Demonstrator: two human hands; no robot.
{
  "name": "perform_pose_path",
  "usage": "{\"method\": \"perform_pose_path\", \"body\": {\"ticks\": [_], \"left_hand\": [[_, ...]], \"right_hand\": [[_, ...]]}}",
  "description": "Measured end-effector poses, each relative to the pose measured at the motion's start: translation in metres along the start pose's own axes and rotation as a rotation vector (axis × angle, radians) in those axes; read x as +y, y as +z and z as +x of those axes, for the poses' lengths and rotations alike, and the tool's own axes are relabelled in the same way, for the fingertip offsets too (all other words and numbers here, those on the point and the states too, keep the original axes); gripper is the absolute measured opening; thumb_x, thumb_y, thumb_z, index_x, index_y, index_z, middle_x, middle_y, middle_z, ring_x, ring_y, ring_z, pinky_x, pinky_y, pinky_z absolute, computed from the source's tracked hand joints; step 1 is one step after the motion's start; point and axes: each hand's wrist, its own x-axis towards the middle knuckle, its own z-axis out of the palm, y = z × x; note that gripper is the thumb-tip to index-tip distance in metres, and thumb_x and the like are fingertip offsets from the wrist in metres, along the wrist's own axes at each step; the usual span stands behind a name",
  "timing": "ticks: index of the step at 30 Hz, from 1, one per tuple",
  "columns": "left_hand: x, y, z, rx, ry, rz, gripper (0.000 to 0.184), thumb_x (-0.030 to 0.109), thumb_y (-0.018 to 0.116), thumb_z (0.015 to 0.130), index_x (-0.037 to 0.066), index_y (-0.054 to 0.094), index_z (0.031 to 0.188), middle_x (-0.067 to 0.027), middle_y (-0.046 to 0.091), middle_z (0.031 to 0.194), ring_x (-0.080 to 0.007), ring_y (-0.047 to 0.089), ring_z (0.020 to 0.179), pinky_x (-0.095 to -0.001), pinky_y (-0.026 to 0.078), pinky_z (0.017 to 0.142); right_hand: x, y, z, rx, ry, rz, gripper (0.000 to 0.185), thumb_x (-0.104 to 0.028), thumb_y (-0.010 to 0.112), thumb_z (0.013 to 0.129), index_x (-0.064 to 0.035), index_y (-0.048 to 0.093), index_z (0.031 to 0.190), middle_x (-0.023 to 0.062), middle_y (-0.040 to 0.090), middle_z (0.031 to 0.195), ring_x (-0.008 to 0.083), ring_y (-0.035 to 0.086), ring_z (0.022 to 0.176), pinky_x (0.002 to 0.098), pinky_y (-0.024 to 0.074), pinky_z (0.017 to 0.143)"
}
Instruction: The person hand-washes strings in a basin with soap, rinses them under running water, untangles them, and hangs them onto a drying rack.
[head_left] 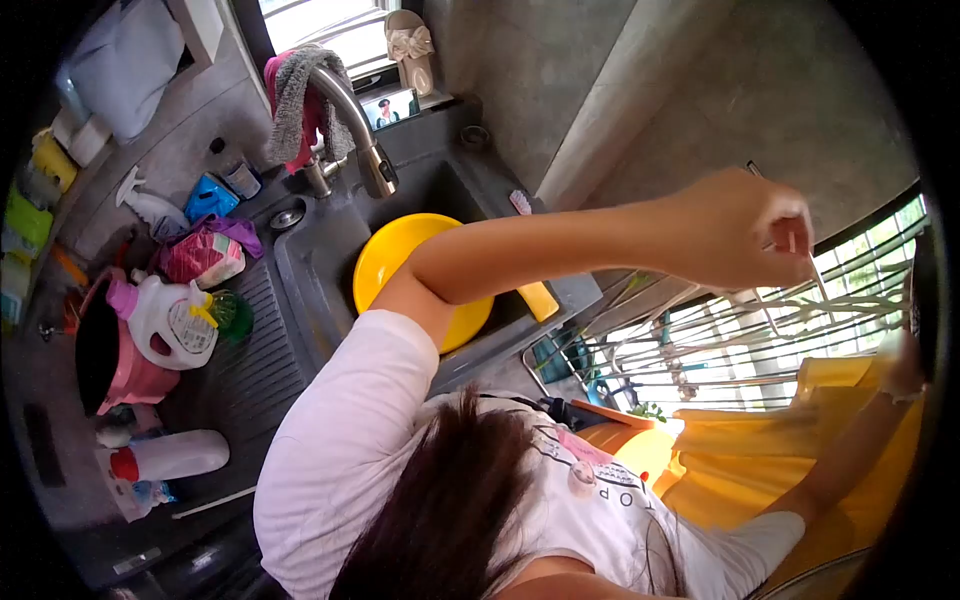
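My left hand (740,232) reaches across the view to the right, fingers curled round thin metal utensils (822,285) that stick out above and below the fist. Their ends are too small to identify. Below and beyond it is a wire rack (700,350) in front of a bright window. At the far right edge, my right hand (903,365) is blurred beside a dark object (916,290); its fingers are not clear. A yellow basin (385,255) sits in the grey sink (325,260), partly behind my left forearm.
A faucet (350,110) with a grey cloth (295,95) rises behind the sink. Left of it are a white jug (175,325), a green bottle (232,318), a pink basin (140,370) and a red-capped bottle (180,455). A yellow curtain (730,440) hangs at the right.
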Motion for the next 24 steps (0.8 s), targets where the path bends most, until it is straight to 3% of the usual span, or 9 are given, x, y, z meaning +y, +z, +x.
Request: {"method": "perform_pose_path", "body": {"ticks": [1,2,3,6,8,9,10,17,24], "left_hand": [[-0.012,-0.005,-0.006,-0.009,-0.003,-0.010,0.030,0.030,0.069,0.076,0.006,0.063,0.094,-0.0056,0.064,0.076,-0.0109,0.057,0.060,-0.0237,0.041,0.051],[-0.030,-0.010,-0.012,-0.002,0.087,0.077,0.036,0.035,0.070,0.075,0.006,0.063,0.096,-0.0047,0.064,0.078,-0.0094,0.054,0.060,-0.0231,0.039,0.051],[-0.040,-0.014,-0.015,0.000,0.184,0.153,0.042,0.040,0.071,0.073,0.007,0.063,0.098,-0.0039,0.064,0.080,-0.0080,0.052,0.059,-0.0224,0.037,0.050],[-0.051,-0.044,-0.037,-0.224,-0.048,0.200,0.038,0.033,0.072,0.075,0.008,0.063,0.101,-0.0023,0.061,0.081,-0.0061,0.050,0.066,-0.0193,0.039,0.057],[-0.066,-0.058,-0.048,-0.218,-0.168,-0.021,0.027,0.024,0.069,0.079,0.007,0.063,0.100,-0.0020,0.059,0.080,-0.0052,0.052,0.071,-0.0187,0.043,0.064],[-0.084,-0.060,-0.055,-0.157,-0.172,-0.208,0.022,0.019,0.067,0.081,0.007,0.063,0.099,-0.0017,0.059,0.079,-0.0049,0.054,0.073,-0.0188,0.045,0.067],[-0.092,-0.066,-0.062,-0.104,-0.224,-0.355,0.017,0.018,0.065,0.083,0.007,0.064,0.096,-0.0021,0.060,0.080,-0.0068,0.056,0.077,-0.0199,0.046,0.070],[-0.114,-0.044,-0.083,0.162,-0.282,-0.514,0.014,0.018,0.060,0.086,0.005,0.064,0.092,-0.0038,0.063,0.083,-0.0122,0.057,0.082,-0.0255,0.044,0.083],[-0.122,-0.022,-0.118,-0.294,-0.586,-0.527,0.012,0.019,0.060,0.087,0.008,0.056,0.090,0.0033,0.050,0.072,-0.0031,0.047,0.063,-0.0163,0.037,0.058]], "right_hand": [[-0.003,0.008,0.004,0.051,-0.024,0.166,0.020,-0.025,0.054,0.078,-0.0101,0.054,0.064,0.0006,0.050,0.054,0.0135,0.047,0.048,0.0287,0.0476,0.057],[-0.005,0.019,0.001,0.414,-0.128,0.392,0.015,-0.020,0.052,0.078,-0.0085,0.056,0.069,-0.0017,0.049,0.055,0.0098,0.047,0.048,0.0279,0.0462,0.053],[-0.010,0.021,-0.003,0.444,-0.126,0.374,0.015,-0.020,0.052,0.078,-0.0085,0.056,0.069,-0.0017,0.049,0.055,0.0098,0.047,0.048,0.0279,0.0462,0.053],[-0.032,0.012,-0.006,0.238,-0.044,0.354,0.018,-0.019,0.047,0.082,-0.0087,0.055,0.070,-0.0023,0.049,0.054,0.0084,0.047,0.048,0.0279,0.0457,0.054],[-0.033,-0.007,-0.001,-0.236,0.158,0.678,0.019,-0.017,0.044,0.083,-0.0027,0.058,0.082,0.0010,0.053,0.058,0.0116,0.053,0.054,0.0292,0.0473,0.057],[-0.033,-0.015,-0.010,-0.199,0.159,0.662,0.019,-0.017,0.044,0.083,-0.0027,0.058,0.082,0.0010,0.053,0.058,0.0116,0.053,0.054,0.0292,0.0473,0.057],[-0.032,-0.021,-0.021,0.157,0.132,0.749,0.017,-0.016,0.049,0.080,-0.0021,0.058,0.081,0.0036,0.056,0.066,0.0142,0.055,0.059,0.0296,0.0479,0.059],[-0.030,-0.033,-0.010,0.134,-0.107,0.565,0.012,-0.014,0.049,0.083,-0.0061,0.053,0.074,0.0009,0.049,0.062,0.0113,0.046,0.053,0.0260,0.0407,0.053],[-0.031,-0.010,-0.005,0.156,-0.336,0.432,0.018,-0.011,0.050,0.085,-0.0100,0.047,0.067,-0.0019,0.042,0.057,0.0085,0.038,0.048,0.0224,0.0334,0.046]]}}
